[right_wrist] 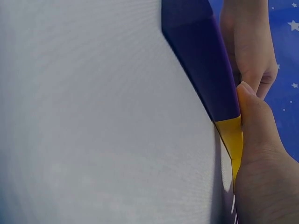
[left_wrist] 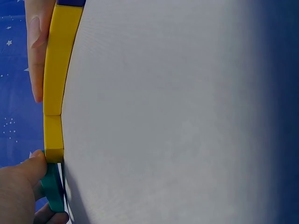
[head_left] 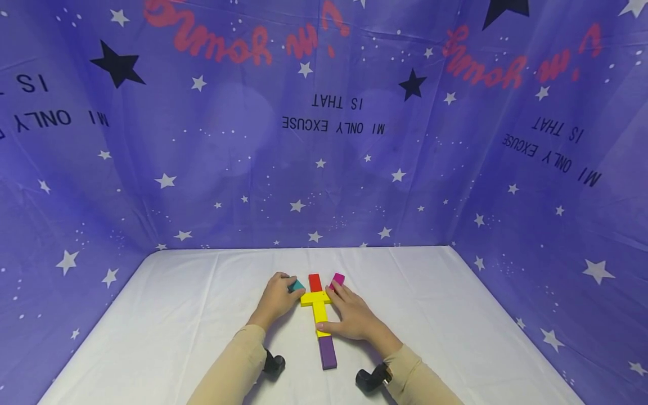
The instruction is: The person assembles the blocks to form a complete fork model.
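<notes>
On the white cloth lies a row of flat blocks: a red block (head_left: 315, 283) at the far end, a yellow block (head_left: 314, 298) set crosswise, a lengthwise yellow block (head_left: 320, 315), and a purple block (head_left: 328, 353) nearest me. My left hand (head_left: 275, 297) pinches a teal block (left_wrist: 54, 189) beside the left end of the crosswise block. To the right, a magenta block (head_left: 338, 278) is partly covered by the fingers of my right hand (head_left: 356, 316). That hand lies spread, its thumb touching the lengthwise yellow block.
A white cloth (head_left: 187, 332) covers the tabletop. Purple curtains (head_left: 349, 197) with stars and lettering stand at the back and both sides. Black wrist-worn devices (head_left: 372, 379) show below the hands.
</notes>
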`<state>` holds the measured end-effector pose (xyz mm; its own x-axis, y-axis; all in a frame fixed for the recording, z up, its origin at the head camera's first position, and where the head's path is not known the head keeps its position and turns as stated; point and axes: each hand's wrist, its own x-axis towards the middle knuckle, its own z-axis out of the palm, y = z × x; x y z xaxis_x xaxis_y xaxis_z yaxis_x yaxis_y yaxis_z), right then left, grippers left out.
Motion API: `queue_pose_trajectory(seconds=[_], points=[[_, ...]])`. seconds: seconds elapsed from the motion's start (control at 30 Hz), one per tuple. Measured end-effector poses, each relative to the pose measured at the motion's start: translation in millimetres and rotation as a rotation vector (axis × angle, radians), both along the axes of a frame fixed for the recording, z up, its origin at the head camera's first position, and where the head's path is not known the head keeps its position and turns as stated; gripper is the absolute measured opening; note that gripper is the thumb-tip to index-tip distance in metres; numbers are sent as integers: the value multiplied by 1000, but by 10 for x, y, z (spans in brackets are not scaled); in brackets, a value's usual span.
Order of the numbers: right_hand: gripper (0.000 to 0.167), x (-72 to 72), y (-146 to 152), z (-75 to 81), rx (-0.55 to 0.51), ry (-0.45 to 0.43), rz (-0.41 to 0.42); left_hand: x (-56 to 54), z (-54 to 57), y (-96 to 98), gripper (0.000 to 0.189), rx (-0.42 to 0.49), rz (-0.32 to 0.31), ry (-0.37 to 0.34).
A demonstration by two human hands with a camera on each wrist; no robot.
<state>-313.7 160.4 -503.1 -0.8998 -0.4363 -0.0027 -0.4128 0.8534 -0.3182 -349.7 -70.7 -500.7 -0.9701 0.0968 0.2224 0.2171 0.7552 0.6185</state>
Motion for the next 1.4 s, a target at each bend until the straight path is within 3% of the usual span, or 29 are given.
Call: queue_pose_trajectory(seconds=[0.83,1.4], points=[[104,4,-1,-5,-4,-5,-5,30,57,22,48,-24,-2,-28],[105,-16,13,-12,3,0,2,24,38,24,45,-46,-4,-35]])
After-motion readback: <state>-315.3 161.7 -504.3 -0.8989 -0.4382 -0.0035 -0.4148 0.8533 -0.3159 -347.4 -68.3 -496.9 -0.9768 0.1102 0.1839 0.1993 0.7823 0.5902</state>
